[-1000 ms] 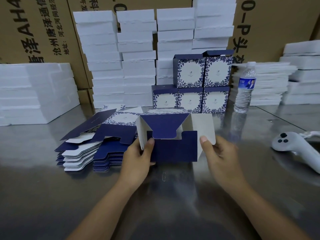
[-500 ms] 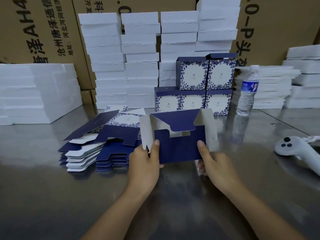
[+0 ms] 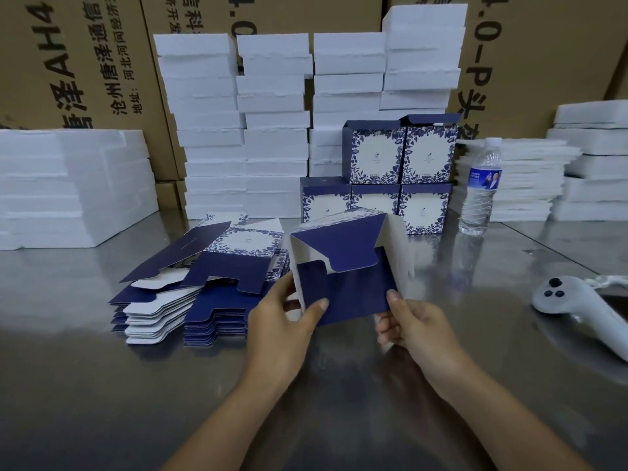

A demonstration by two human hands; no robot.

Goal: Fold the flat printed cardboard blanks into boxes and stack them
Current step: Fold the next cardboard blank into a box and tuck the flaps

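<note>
A half-folded navy and white box (image 3: pixel 350 266) is held above the steel table, its open end toward me with navy flaps partly tucked in. My left hand (image 3: pixel 285 321) pinches its lower left flap, thumb on the navy face. My right hand (image 3: pixel 411 324) grips the lower right corner, thumb on the front flap. To the left lies a pile of flat printed blanks (image 3: pixel 200 283). Behind stand several finished boxes (image 3: pixel 401 175) with blue floral print, stacked in two rows.
White foam slabs are stacked at the back (image 3: pixel 272 124), at the left (image 3: pixel 68 188) and at the right (image 3: pixel 577 168). A water bottle (image 3: pixel 481 188) stands right of the finished boxes. A white controller (image 3: pixel 577 304) lies on the table's right. Brown cartons form the back wall.
The box has been tilted and shifted a little right, and a small navy flap on its left side has come inward. Both hands slid lower on its bottom corners.
</note>
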